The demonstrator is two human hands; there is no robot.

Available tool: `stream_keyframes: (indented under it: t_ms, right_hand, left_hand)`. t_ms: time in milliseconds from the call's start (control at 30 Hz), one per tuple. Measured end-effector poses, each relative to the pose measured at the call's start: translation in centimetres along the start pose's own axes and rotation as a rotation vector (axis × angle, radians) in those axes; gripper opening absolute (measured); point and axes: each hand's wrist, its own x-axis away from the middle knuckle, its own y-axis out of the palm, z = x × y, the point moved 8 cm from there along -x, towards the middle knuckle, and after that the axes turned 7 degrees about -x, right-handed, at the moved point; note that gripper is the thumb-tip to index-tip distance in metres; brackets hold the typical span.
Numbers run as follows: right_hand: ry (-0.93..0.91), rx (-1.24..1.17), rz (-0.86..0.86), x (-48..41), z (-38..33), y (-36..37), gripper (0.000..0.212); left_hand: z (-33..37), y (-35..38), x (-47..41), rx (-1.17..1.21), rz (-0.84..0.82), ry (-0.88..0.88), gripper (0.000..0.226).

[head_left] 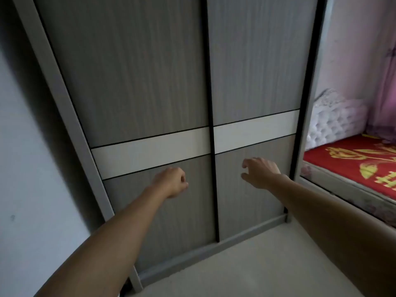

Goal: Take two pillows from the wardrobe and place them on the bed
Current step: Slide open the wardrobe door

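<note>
A grey wood-grain wardrobe [132, 82] with two sliding doors and a white band across the middle fills the view; both doors are closed, so no pillows show. My left hand [171, 182] is stretched out in front of the lower left door, fingers curled into a loose fist with nothing in it. My right hand [260, 171] reaches toward the lower right door with fingers spread and bent, holding nothing. Whether either hand touches the door I cannot tell. The bed [351, 163], with a red and gold cover, lies at the right edge.
A pale wall [25, 168] stands left of the wardrobe. A white tufted headboard [334, 116] and pink curtain [385, 82] sit behind the bed. Light floor [246, 264] runs in front of the wardrobe toward the bed.
</note>
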Motion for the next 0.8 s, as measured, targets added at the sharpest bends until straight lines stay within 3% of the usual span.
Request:
stream_keyframes:
  t_ms: [433,800]
  right_hand:
    - [0.056,-0.082,-0.032,-17.6,11.0,5.6,0.036]
    - [0.079,-0.154,-0.133,-31.0,13.1,15.1,0.037]
  left_hand:
    - [2.6,3.7,-19.1,0.034,0.003,-0.067,0.019]
    - [-0.3,6.3,-34.9,0.138,0.046,-0.102,0.020]
